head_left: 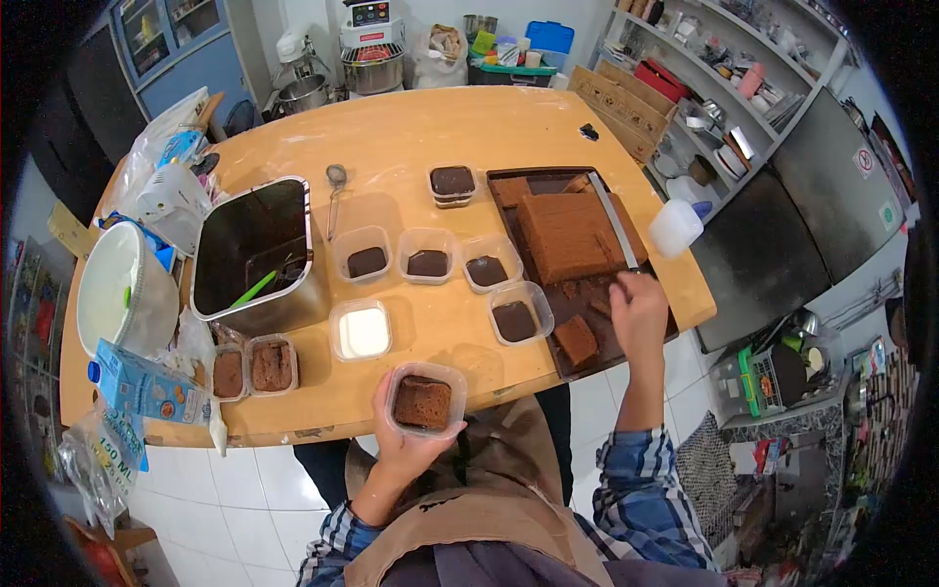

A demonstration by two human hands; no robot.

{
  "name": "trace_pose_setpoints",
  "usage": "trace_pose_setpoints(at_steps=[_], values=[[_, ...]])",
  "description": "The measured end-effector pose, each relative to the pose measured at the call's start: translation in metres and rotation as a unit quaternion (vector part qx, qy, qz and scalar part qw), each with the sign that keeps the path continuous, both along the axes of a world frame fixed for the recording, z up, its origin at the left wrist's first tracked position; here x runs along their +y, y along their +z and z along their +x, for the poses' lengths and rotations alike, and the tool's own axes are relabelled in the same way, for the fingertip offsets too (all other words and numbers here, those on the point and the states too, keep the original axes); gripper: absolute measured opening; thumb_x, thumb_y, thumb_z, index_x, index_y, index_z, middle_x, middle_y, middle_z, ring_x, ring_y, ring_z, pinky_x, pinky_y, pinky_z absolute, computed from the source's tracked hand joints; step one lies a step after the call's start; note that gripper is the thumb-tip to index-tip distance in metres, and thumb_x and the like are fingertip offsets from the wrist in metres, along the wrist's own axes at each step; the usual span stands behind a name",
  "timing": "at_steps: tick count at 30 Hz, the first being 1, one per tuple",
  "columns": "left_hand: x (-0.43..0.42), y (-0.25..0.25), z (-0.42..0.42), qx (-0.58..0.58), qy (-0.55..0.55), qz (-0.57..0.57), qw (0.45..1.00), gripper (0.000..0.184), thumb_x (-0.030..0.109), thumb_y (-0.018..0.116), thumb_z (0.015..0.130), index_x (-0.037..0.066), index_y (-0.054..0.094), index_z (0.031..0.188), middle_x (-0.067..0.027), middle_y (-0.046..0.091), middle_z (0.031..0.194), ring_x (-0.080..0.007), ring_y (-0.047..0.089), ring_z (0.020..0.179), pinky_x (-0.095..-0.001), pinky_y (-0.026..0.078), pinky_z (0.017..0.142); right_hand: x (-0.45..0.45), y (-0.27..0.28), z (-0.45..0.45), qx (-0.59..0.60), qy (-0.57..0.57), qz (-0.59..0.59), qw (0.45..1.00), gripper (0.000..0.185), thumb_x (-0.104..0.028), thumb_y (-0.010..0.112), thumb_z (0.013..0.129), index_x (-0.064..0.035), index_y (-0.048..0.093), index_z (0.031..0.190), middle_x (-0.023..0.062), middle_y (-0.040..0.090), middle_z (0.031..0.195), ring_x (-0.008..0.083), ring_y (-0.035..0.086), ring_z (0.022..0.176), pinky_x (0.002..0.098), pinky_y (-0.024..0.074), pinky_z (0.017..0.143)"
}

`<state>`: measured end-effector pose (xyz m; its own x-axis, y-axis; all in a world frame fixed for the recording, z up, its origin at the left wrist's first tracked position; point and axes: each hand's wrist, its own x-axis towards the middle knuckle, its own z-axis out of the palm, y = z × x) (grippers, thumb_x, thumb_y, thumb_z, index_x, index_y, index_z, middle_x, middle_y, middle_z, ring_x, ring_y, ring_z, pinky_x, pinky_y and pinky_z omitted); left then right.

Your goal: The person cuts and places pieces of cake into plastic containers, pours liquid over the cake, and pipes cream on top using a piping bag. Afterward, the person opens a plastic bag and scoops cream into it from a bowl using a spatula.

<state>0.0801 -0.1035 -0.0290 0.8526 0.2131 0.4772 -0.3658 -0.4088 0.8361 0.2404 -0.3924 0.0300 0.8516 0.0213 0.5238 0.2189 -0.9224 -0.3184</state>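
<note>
My left hand (pixel 401 448) holds a clear square cup (pixel 424 399) with a piece of brown cake inside, near the table's front edge. At the dark tray (pixel 548 333), my right hand (pixel 638 298) has its fingers closed at the handle end of a long knife (pixel 612 220). The blade lies over the large brown cake block (pixel 572 235). A smaller cut piece (pixel 577 341) and crumbs sit on the tray below the block. Several cups with a dark layer, such as one plastic cup (pixel 519 314), stand left of the tray. One cup (pixel 361 331) has a white filling.
On the left are a deep metal pan (pixel 256 249) with a green spatula, a white bucket (pixel 127 289), a blue carton (pixel 152 383) and two cake-filled cups (pixel 273 365). A small strainer (pixel 335 186) lies behind the cups. An empty-looking container (pixel 676 228) stands at the right edge.
</note>
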Motion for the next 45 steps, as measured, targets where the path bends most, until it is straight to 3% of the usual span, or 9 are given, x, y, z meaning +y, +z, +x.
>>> trace_pose_setpoints(at_steps=[11,12,16,18,20,27,36,43,45], values=[[0.004,-0.003,0.002,0.007,-0.005,-0.029,1.000,0.101,0.015,0.089,0.054,-0.001,0.026,0.131,-0.0149,0.042,0.124,-0.0251,0.047,0.114,-0.0371,0.039,0.097,0.022,0.004,0.066,0.064,-0.096,-0.024,0.993,0.025,-0.010,0.065,0.077,-0.0003,0.065,0.099,0.0171,0.065,0.089,0.0351,0.059,0.089,0.0439,0.0480,0.077],[0.004,-0.003,0.002,0.000,-0.005,-0.026,1.000,0.100,0.015,0.089,0.054,-0.001,0.027,0.131,-0.0149,0.043,0.124,-0.0252,0.047,0.113,-0.0371,0.039,0.097,0.015,-0.006,0.069,0.006,-0.074,0.009,0.997,0.023,-0.008,0.065,0.077,0.0001,0.065,0.098,0.0166,0.066,0.088,0.0322,0.062,0.083,0.0405,0.0494,0.074],[0.002,0.004,0.004,-0.009,-0.002,-0.016,1.000,0.099,0.014,0.089,0.054,-0.002,0.028,0.130,-0.0149,0.045,0.122,-0.0256,0.049,0.111,-0.0370,0.041,0.096,0.016,0.003,0.056,0.028,0.011,0.302,0.953,0.019,-0.004,0.063,0.079,0.0034,0.064,0.097,0.0120,0.067,0.084,0.0198,0.064,0.070,0.0317,0.0499,0.064],[0.001,0.007,0.005,-0.010,-0.004,-0.014,1.000,0.099,0.014,0.089,0.054,-0.002,0.028,0.130,-0.0148,0.045,0.121,-0.0256,0.050,0.110,-0.0368,0.041,0.095,0.021,0.012,0.039,0.123,0.081,0.497,0.855,0.020,-0.004,0.063,0.080,0.0034,0.063,0.098,0.0102,0.066,0.083,0.0184,0.062,0.069,0.0300,0.0495,0.062],[-0.001,0.007,0.006,-0.019,-0.004,-0.017,1.000,0.098,0.014,0.088,0.054,-0.002,0.029,0.130,-0.0147,0.045,0.121,-0.0255,0.050,0.110,-0.0366,0.041,0.095,0.035,0.028,0.015,0.201,0.176,0.640,0.721,0.023,-0.003,0.061,0.082,0.0022,0.058,0.104,0.0083,0.064,0.084,0.0167,0.061,0.069,0.0273,0.0486,0.060],[-0.010,0.018,0.005,-0.018,-0.026,-0.074,0.997,0.090,0.017,0.088,0.055,-0.002,0.037,0.127,-0.0147,0.047,0.120,-0.0251,0.050,0.111,-0.0350,0.041,0.095,0.084,0.039,-0.047,0.321,0.309,0.755,0.480,0.036,0.003,0.057,0.081,-0.0007,0.050,0.116,0.0136,0.063,0.093,0.0198,0.062,0.073,0.0292,0.0514,0.061],[-0.009,0.009,0.004,-0.023,-0.046,-0.099,0.994,0.091,0.019,0.087,0.058,-0.002,0.032,0.129,-0.0166,0.050,0.117,-0.0278,0.054,0.106,-0.0366,0.043,0.090,0.123,0.039,-0.088,0.403,0.359,0.718,0.440,0.047,0.004,0.052,0.081,-0.0051,0.039,0.125,0.0160,0.059,0.091,0.0210,0.062,0.069,0.0297,0.0522,0.054],[-0.007,0.009,0.002,-0.028,-0.047,-0.088,0.995,0.090,0.010,0.085,0.060,-0.001,0.028,0.129,-0.0153,0.050,0.117,-0.0241,0.056,0.102,-0.0366,0.045,0.089,0.131,0.044,-0.102,0.383,0.341,0.710,0.483,0.055,0.004,0.053,0.081,-0.0032,0.035,0.132,0.0187,0.059,0.092,0.0214,0.062,0.067,0.0294,0.0521,0.055],[-0.008,0.006,0.002,-0.040,-0.039,-0.091,0.994,0.091,0.011,0.085,0.060,-0.001,0.028,0.129,-0.0152,0.049,0.117,-0.0240,0.055,0.103,-0.0366,0.045,0.090,0.130,0.045,-0.102,0.396,0.345,0.707,0.473,0.052,0.005,0.055,0.081,-0.0042,0.038,0.130,0.0143,0.059,0.089,0.0203,0.060,0.070,0.0298,0.0503,0.058]])
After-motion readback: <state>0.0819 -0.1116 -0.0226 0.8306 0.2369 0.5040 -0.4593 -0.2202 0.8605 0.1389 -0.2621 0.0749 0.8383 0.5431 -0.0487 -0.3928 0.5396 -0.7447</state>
